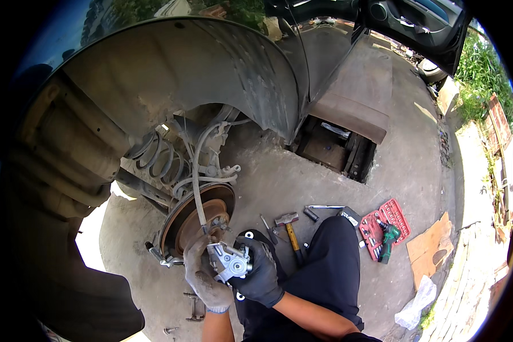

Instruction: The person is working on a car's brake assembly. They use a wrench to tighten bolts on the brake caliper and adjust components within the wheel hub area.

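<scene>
A silver brake caliper (232, 263) with a small coil spring on it is held between my two hands, close in front of my knees. My left hand (204, 276), in a dirty grey glove, grips its left side. My right hand (260, 272), in a black glove, wraps around its right side. A grey hose (196, 179) runs down from the suspension to the caliper. Just beyond my hands sits the rusty brake disc (172, 223) on its hub. My fingers partly cover the caliper.
The car's wheel arch (176, 68) curves overhead, with a suspension spring (164, 159) beneath it. A hammer (292, 231), a screwdriver (268, 227), a red socket case (394, 214) and a green power drill (388, 242) lie to the right. A metal bracket (195, 309) lies near-left. Beyond is a floor pit (330, 151).
</scene>
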`<state>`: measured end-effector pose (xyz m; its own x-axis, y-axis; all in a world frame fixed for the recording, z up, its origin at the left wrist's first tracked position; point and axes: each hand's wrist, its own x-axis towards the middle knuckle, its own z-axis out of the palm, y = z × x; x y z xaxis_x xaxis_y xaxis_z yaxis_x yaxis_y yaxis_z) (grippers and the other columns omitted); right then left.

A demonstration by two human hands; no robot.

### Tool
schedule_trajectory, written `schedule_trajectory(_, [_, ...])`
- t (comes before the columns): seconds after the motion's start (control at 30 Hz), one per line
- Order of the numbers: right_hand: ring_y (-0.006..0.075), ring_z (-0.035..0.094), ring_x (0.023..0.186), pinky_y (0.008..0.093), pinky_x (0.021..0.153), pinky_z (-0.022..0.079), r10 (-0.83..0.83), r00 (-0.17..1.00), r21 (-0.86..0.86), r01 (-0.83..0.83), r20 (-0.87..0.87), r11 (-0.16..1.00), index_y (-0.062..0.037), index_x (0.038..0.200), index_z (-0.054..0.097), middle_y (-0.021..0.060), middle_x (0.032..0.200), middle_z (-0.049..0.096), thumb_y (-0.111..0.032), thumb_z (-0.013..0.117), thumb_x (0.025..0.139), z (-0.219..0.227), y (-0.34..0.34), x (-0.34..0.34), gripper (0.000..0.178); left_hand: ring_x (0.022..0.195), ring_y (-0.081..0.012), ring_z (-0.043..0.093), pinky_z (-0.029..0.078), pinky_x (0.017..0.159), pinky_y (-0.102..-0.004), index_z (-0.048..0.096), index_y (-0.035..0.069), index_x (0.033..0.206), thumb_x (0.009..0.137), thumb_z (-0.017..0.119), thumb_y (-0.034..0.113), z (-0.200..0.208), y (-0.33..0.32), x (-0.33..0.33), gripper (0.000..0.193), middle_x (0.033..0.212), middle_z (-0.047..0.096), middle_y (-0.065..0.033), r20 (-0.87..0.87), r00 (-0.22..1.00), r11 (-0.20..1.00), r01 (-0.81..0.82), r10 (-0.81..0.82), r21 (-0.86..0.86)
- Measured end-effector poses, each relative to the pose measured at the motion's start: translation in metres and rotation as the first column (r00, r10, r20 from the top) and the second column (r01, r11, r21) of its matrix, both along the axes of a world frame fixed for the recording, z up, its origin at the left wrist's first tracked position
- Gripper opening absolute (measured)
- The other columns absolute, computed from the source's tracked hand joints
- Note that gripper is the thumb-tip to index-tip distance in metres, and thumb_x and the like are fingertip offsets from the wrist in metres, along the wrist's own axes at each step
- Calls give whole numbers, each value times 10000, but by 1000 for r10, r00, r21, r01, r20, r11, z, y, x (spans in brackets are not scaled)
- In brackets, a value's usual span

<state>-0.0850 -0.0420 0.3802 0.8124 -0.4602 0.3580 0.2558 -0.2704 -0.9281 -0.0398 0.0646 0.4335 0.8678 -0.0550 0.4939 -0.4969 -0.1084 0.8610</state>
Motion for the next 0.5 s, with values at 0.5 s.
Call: schedule_trajectory(0.5, [464,627,1201,554,1044,509,144,989,-70,-142,19,987,28,1587,521,263,1328,649,-333,999,763,-19,9,4,1018,1191,-305,754,596,1122,-410,602,-125,1431,1261,264,417,-16,16,18,662,1291,765,-248,-87,994,922,25,-63,-387])
